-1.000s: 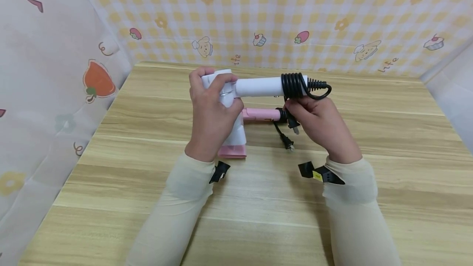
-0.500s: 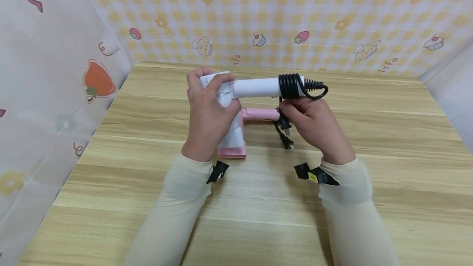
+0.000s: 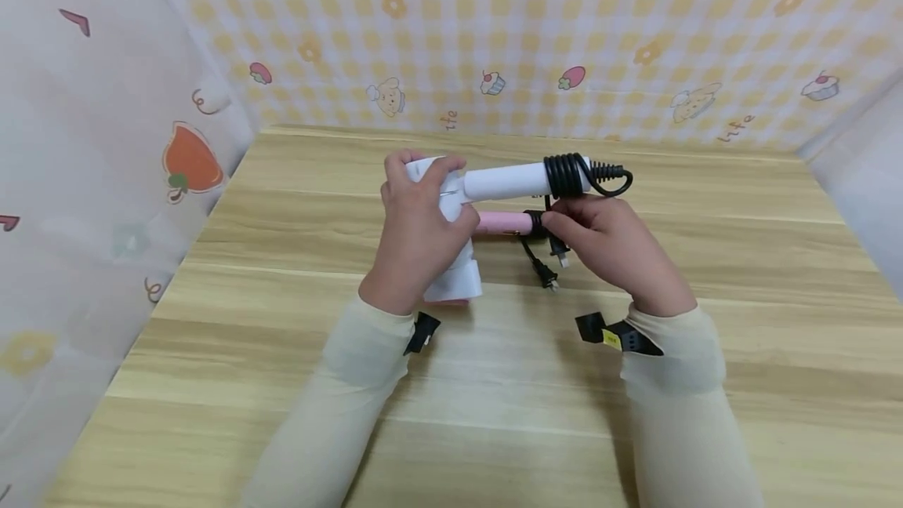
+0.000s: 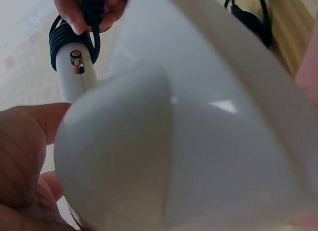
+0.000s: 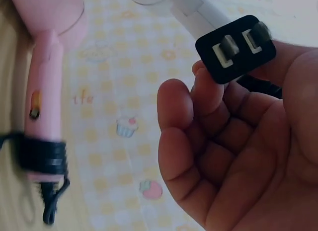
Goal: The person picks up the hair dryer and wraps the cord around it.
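Observation:
A white hair dryer (image 3: 504,182) is held above the table, its black cord (image 3: 564,175) wound in several turns round the end of the handle. My left hand (image 3: 422,230) grips the dryer's body, fingers over the top and thumb on the near side. My right hand (image 3: 621,245) pinches the black two-pin plug (image 5: 236,49) of that cord, just below the coil. Under the white dryer a pink hair dryer (image 3: 502,223) lies on the table, its head mostly hidden. Its own black plug (image 3: 546,275) rests on the wood.
The wooden table (image 3: 339,406) runs back to a yellow checked cloth (image 3: 522,38) with cartoon prints. A pale printed sheet (image 3: 106,179) hangs at the left. A black strap (image 3: 628,337) sits on the right wrist.
The white dryer first shifts slightly left, then right and a little nearer, its nozzle now covering more of the pink dryer. Both hands keep their hold, and the head view tilts slightly.

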Available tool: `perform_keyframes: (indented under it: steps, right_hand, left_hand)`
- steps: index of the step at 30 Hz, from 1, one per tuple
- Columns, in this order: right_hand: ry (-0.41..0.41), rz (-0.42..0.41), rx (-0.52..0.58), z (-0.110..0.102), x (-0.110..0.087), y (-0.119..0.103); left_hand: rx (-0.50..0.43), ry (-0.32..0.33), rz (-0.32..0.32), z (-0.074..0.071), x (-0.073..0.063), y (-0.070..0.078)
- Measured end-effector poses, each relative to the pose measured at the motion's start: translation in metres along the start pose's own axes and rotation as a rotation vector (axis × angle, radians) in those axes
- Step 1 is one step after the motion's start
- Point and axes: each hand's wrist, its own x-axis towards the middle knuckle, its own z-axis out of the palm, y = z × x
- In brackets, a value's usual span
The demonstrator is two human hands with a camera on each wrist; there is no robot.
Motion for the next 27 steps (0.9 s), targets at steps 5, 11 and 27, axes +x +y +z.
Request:
perform_keyframes:
  steps: [5,11,27]
  right_hand:
    - [-0.026,0.017,-0.06,-0.007,-0.012,0.016]
    - [-0.085,0.085,-0.079,-0.001,-0.023,0.042]
    - [-0.168,0.23,-0.016,0.02,-0.034,0.089]
  left_hand:
    - [0.124,-0.204,-0.031,0.002,0.006,0.009]
    - [0.338,-0.399,-0.012,0.015,0.012,0.017]
    - [0.66,-0.526,0.097,0.057,0.017,0.03]
